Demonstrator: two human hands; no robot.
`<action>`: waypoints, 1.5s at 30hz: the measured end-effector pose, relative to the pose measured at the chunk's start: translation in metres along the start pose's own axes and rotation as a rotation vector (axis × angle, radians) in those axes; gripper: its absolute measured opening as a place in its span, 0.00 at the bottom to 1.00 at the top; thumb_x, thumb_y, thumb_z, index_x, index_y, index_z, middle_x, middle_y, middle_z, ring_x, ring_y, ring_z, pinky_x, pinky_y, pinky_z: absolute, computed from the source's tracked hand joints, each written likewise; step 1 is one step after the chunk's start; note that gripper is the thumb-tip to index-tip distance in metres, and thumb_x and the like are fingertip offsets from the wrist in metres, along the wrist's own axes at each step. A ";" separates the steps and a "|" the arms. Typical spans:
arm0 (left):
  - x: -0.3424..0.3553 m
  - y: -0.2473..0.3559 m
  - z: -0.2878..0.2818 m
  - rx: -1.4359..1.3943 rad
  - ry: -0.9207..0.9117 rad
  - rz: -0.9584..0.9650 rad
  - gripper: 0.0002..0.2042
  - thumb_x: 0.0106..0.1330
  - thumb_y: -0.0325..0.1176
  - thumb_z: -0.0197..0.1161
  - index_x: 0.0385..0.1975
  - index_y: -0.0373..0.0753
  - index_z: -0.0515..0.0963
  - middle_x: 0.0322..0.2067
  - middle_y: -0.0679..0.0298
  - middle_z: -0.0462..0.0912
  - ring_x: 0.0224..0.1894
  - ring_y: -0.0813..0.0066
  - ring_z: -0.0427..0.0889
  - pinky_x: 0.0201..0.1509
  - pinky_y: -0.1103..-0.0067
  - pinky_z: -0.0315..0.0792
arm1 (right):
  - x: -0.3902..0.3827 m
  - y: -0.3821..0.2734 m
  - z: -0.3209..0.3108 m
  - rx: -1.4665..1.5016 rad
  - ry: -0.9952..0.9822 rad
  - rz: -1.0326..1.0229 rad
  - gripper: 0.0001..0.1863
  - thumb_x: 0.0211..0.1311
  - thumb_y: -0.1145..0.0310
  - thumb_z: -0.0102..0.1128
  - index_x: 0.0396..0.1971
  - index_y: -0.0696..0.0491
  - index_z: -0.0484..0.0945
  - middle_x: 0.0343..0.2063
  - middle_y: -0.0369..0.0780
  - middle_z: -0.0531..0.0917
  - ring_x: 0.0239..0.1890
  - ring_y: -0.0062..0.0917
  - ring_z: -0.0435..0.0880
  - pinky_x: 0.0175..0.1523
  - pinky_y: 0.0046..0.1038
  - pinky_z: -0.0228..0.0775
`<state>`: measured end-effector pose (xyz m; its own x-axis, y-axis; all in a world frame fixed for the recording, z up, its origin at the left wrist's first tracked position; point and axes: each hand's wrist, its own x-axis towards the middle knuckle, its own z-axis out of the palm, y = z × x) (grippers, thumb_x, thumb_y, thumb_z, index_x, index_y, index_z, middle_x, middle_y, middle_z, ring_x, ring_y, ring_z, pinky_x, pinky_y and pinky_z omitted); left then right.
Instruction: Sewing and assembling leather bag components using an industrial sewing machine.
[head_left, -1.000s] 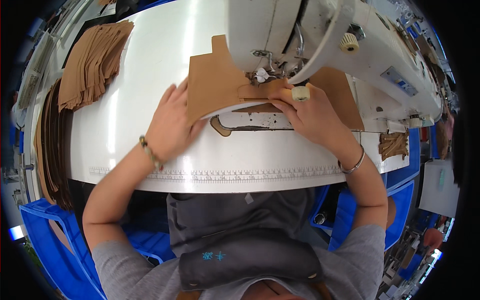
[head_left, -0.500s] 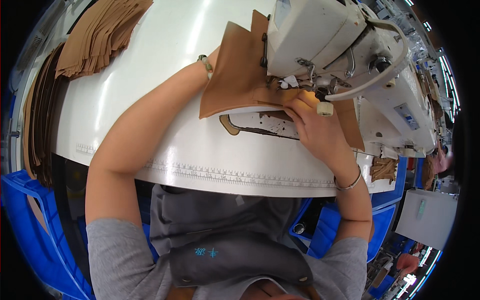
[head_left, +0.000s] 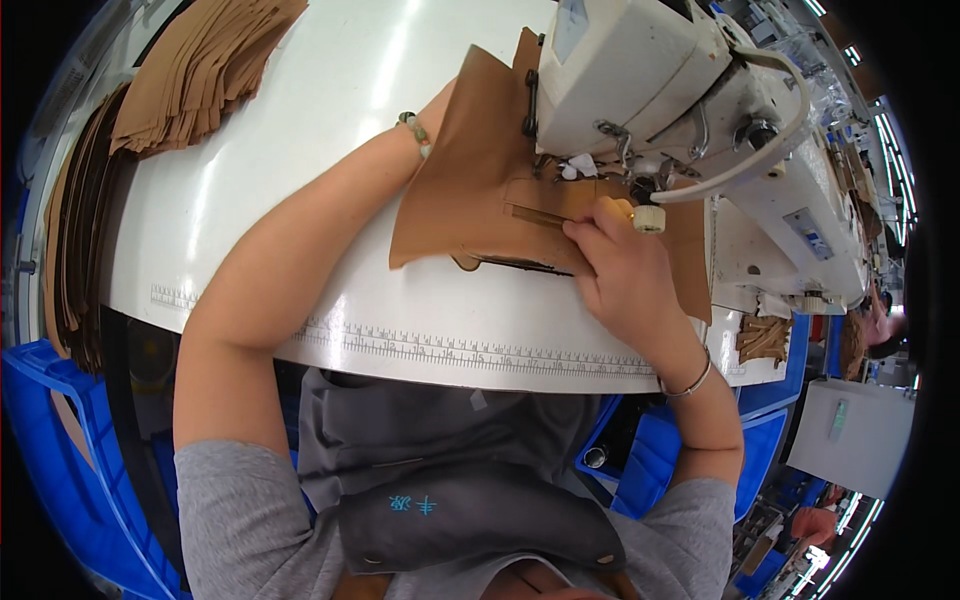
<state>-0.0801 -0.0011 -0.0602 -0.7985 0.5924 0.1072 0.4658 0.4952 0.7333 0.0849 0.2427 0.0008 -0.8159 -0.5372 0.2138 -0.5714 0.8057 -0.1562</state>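
Observation:
A brown leather-like piece (head_left: pixel 455 215) lies under the head of a white sewing machine (head_left: pixel 625 85), its left part raised and curved. A narrow strip-like slot (head_left: pixel 537 215) runs across it near the needle area. My right hand (head_left: pixel 630 270) is on the piece just in front of the presser foot, fingers bent and closed against the material, the thumb pointing left. The raised flap of the piece covers most of my left hand (head_left: pixel 441 108); only the wrist with a beaded bracelet (head_left: pixel 413 132) and a bit of the hand show, so its fingers are hidden.
Brown cut pieces (head_left: pixel 200 75) lie fanned at the far left, beside a darker stack (head_left: pixel 88 230). A printed ruler (head_left: pixel 450 350) runs along the white table's front edge. Small brown strips (head_left: pixel 763 340) lie at the right. Blue bins (head_left: pixel 60 450) flank the table.
The brown piece has shifted toward me and lies flatter, its near edge covering more of the machine's bed plate. My right hand has moved slightly nearer with it.

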 end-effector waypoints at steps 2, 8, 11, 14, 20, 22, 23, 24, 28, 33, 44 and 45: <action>0.000 -0.004 -0.010 -0.053 0.101 0.079 0.22 0.67 0.37 0.65 0.60 0.37 0.77 0.52 0.52 0.84 0.50 0.52 0.83 0.57 0.68 0.76 | -0.004 -0.002 0.003 -0.037 0.047 -0.057 0.18 0.53 0.69 0.69 0.45 0.58 0.80 0.51 0.44 0.82 0.44 0.43 0.84 0.51 0.38 0.79; -0.045 0.014 -0.064 0.462 0.694 -0.002 0.16 0.70 0.32 0.65 0.56 0.40 0.80 0.54 0.59 0.85 0.56 0.57 0.82 0.59 0.68 0.76 | -0.008 -0.006 0.007 -0.003 0.042 -0.055 0.37 0.54 0.48 0.75 0.57 0.58 0.77 0.61 0.48 0.79 0.48 0.42 0.85 0.56 0.36 0.78; -0.095 0.049 -0.036 0.569 0.428 0.278 0.13 0.66 0.30 0.69 0.51 0.40 0.83 0.51 0.61 0.86 0.50 0.61 0.83 0.55 0.72 0.77 | -0.007 -0.007 0.006 -0.081 -0.013 -0.082 0.43 0.54 0.41 0.72 0.60 0.60 0.77 0.60 0.48 0.79 0.48 0.41 0.85 0.57 0.38 0.77; -0.119 0.076 -0.001 0.551 0.248 0.333 0.16 0.66 0.35 0.71 0.52 0.40 0.83 0.53 0.62 0.86 0.55 0.61 0.83 0.57 0.72 0.77 | -0.007 -0.006 0.007 -0.124 0.000 -0.119 0.45 0.53 0.40 0.72 0.60 0.62 0.77 0.61 0.48 0.79 0.53 0.43 0.84 0.60 0.39 0.76; -0.108 0.077 0.015 0.560 0.148 0.280 0.20 0.67 0.41 0.68 0.55 0.40 0.83 0.59 0.62 0.83 0.64 0.61 0.79 0.66 0.68 0.75 | -0.004 -0.003 0.006 -0.079 0.012 -0.100 0.44 0.52 0.39 0.72 0.59 0.62 0.78 0.64 0.48 0.78 0.63 0.43 0.79 0.67 0.43 0.69; -0.104 0.075 0.017 0.567 0.153 0.325 0.21 0.68 0.41 0.67 0.58 0.40 0.82 0.60 0.64 0.82 0.64 0.62 0.79 0.67 0.67 0.74 | -0.004 -0.003 0.005 -0.068 -0.017 -0.044 0.45 0.52 0.39 0.71 0.60 0.62 0.78 0.66 0.48 0.77 0.64 0.42 0.78 0.67 0.43 0.69; -0.105 0.075 0.019 0.565 0.161 0.319 0.21 0.68 0.41 0.67 0.58 0.40 0.82 0.60 0.64 0.82 0.64 0.62 0.79 0.67 0.67 0.74 | -0.003 -0.002 0.005 -0.064 -0.017 -0.057 0.45 0.52 0.39 0.71 0.60 0.62 0.78 0.66 0.48 0.77 0.64 0.42 0.78 0.67 0.43 0.69; -0.107 0.075 0.021 0.608 0.163 0.333 0.21 0.68 0.41 0.67 0.59 0.41 0.81 0.60 0.65 0.82 0.64 0.62 0.79 0.68 0.67 0.73 | -0.004 -0.002 0.004 -0.089 -0.028 -0.062 0.45 0.53 0.40 0.71 0.61 0.62 0.77 0.66 0.48 0.77 0.64 0.42 0.78 0.66 0.43 0.69; -0.108 0.075 0.025 0.652 0.155 0.336 0.22 0.67 0.42 0.67 0.59 0.42 0.81 0.60 0.67 0.81 0.65 0.65 0.78 0.68 0.66 0.72 | -0.003 0.001 0.007 -0.141 -0.026 -0.068 0.47 0.52 0.40 0.72 0.64 0.61 0.75 0.66 0.46 0.77 0.64 0.41 0.79 0.66 0.42 0.69; -0.094 0.073 0.026 0.611 0.140 0.327 0.22 0.66 0.43 0.68 0.58 0.41 0.82 0.60 0.67 0.82 0.65 0.65 0.78 0.66 0.68 0.73 | -0.001 0.003 0.007 -0.133 -0.009 -0.015 0.47 0.51 0.41 0.73 0.65 0.60 0.75 0.66 0.46 0.77 0.67 0.39 0.77 0.68 0.41 0.69; -0.092 0.069 0.026 0.504 0.166 0.318 0.24 0.65 0.47 0.68 0.56 0.40 0.83 0.58 0.65 0.84 0.63 0.64 0.80 0.63 0.70 0.75 | -0.059 0.041 -0.052 -0.290 0.269 -0.075 0.18 0.60 0.63 0.74 0.46 0.57 0.86 0.39 0.39 0.89 0.42 0.39 0.84 0.52 0.40 0.73; -0.092 0.068 0.027 0.522 0.170 0.328 0.24 0.65 0.48 0.68 0.56 0.41 0.83 0.58 0.65 0.84 0.63 0.64 0.80 0.64 0.70 0.75 | -0.073 0.063 -0.073 -0.355 0.545 -0.105 0.05 0.66 0.69 0.69 0.34 0.54 0.89 0.29 0.39 0.86 0.30 0.36 0.81 0.37 0.35 0.70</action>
<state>0.0351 -0.0044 -0.0381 -0.6123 0.6780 0.4066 0.7865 0.5750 0.2255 0.1149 0.3508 0.0461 -0.5424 -0.4891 0.6831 -0.5054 0.8394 0.1998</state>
